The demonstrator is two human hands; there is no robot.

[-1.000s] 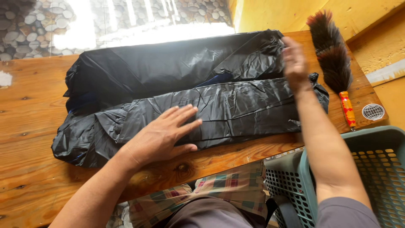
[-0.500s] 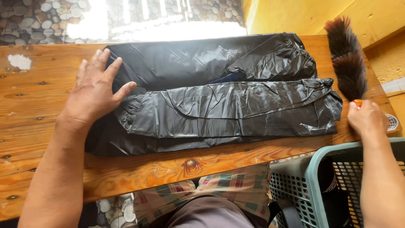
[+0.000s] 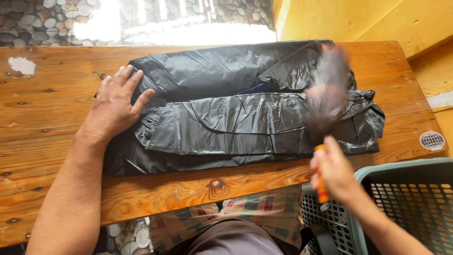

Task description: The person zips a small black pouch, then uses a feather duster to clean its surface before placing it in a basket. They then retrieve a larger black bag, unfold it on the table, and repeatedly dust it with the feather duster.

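- Your left hand (image 3: 114, 107) is lying flat, fingers spread, pressing down on the left end of the folded black plastic garment (image 3: 245, 106), which is lying lengthwise across the wooden table (image 3: 52, 118).
- Your right hand (image 3: 336, 171) is closing its fingers around the orange handle of the feather duster (image 3: 325, 92); half a second ago that hand was only reaching the handle at the table's right edge.
- The duster's dark feathers are now blurring over the right part of the garment, having left their spot beside it.
- Your left hand is staying where it was, on the same end.
- A teal plastic basket (image 3: 410, 179) is standing just beside the table at your right, under your forearm.
- A round white sticker (image 3: 432, 140) is sitting on the table's right end.
- The feathers are hiding part of the garment beneath them.
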